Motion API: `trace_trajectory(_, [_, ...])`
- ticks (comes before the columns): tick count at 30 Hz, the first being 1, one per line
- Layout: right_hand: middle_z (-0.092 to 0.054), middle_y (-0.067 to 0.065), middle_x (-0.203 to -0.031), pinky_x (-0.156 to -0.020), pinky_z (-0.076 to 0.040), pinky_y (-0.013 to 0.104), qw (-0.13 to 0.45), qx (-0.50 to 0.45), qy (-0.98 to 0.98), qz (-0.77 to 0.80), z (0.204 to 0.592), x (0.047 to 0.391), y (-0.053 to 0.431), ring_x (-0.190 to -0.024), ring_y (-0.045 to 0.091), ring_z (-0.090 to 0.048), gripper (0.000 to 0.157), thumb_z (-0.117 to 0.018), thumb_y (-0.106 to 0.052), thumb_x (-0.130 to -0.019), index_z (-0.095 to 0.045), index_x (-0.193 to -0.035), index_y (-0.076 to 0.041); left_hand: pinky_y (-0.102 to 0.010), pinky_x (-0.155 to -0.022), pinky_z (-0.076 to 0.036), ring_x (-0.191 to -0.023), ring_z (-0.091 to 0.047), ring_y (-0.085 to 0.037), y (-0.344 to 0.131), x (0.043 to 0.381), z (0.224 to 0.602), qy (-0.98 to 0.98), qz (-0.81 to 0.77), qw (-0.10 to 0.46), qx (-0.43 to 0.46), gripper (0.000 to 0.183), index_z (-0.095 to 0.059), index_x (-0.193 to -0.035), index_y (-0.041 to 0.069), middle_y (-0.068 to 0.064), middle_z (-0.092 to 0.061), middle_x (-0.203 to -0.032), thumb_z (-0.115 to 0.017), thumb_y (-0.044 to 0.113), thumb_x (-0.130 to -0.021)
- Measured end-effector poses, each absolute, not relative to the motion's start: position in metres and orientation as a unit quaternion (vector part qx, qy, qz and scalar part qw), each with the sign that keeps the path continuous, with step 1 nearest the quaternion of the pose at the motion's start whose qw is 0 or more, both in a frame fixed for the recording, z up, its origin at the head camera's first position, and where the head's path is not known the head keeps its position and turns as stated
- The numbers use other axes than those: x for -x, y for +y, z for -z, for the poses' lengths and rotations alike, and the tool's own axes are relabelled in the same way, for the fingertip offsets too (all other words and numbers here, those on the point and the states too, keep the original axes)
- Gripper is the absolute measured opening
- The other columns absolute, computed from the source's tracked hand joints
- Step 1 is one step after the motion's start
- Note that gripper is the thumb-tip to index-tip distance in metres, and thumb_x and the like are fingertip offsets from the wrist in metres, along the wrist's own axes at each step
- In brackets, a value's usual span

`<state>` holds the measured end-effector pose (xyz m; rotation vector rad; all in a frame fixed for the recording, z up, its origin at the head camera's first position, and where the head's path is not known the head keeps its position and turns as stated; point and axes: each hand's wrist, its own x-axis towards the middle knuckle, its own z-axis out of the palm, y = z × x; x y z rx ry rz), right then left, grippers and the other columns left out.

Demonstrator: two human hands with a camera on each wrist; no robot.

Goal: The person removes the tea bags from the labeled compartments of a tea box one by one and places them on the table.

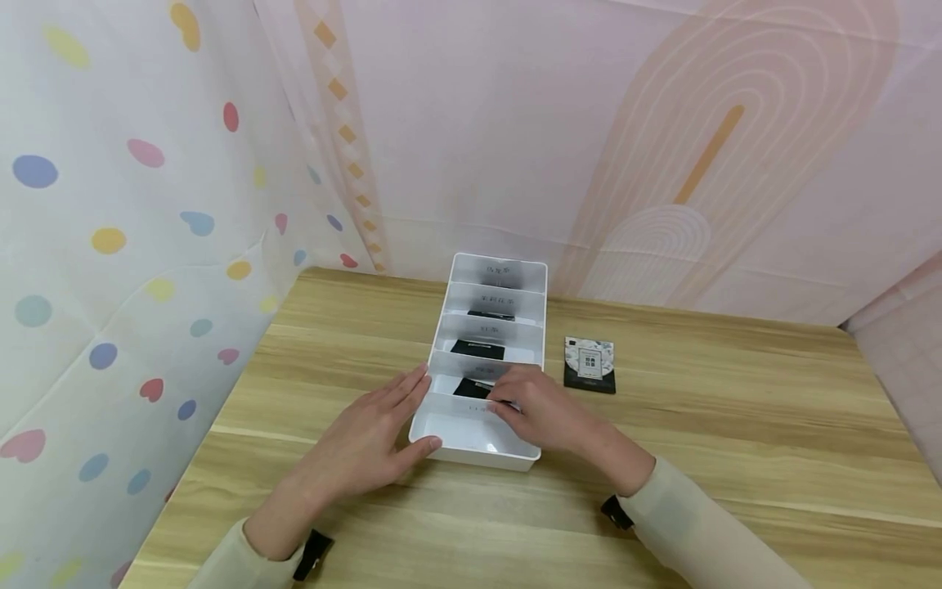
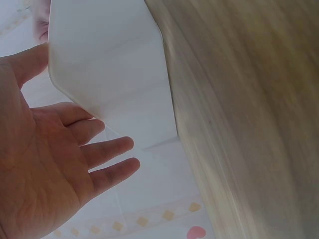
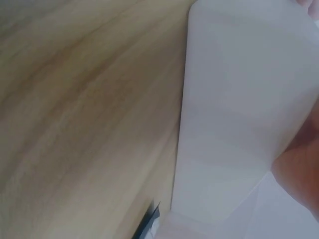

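A long white divided box (image 1: 474,458) stands on the wooden table, with a printed label on each compartment wall. My left hand (image 1: 371,433) rests against its left side near the front corner, fingers extended; the left wrist view shows the thumb and fingertips at the box's rim. Over the box's right edge reaches my right hand (image 1: 540,405), its curled fingers pinching the right end of a black tea sachet (image 1: 471,388) in the second compartment from the front. The fingertips' grip is partly hidden. Another black sachet (image 1: 478,350) lies one compartment farther back.
To the right of the box lies a black-and-white floral tea sachet (image 1: 589,365). A dark sachet (image 1: 491,315) shows in a rear compartment. Behind the table hangs a pink patterned cloth (image 1: 471,147); a dotted cloth (image 1: 169,229) hangs at the left.
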<state>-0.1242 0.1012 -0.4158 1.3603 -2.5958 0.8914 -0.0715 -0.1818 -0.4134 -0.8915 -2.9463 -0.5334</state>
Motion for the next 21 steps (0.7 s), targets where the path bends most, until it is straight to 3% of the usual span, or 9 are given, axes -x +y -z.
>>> trace_trajectory(13, [-0.072,-0.004,-0.086,-0.079,-0.054,0.031,0.004,-0.401,-0.855,-0.329,0.4131,0.1218,0.1038,-0.084,0.011,-0.062,0.005,-0.076,-0.005,-0.096,-0.08,-0.093,-0.006,-0.057,-0.115,-0.042,-0.148,-0.042,-0.04,-0.1819,0.0713,0.4145,-0.942,0.169,0.012,0.288,0.083,-0.043,-0.156,-0.004,-0.016,-0.036,-0.167,-0.065,0.052,-0.1])
trace_trajectory(21, [-0.072,-0.004,-0.086,-0.076,-0.057,0.037,-0.024,-0.365,-0.857,-0.362,0.4127,0.1209,0.1027,-0.083,0.01,-0.062,0.003,-0.079,-0.006,-0.093,-0.079,-0.091,-0.007,-0.057,-0.113,-0.044,-0.147,-0.044,-0.04,-0.1819,0.0713,0.4156,-0.942,0.171,0.016,0.287,0.083,-0.043,-0.156,-0.005,-0.016,-0.036,-0.166,-0.066,0.052,-0.1])
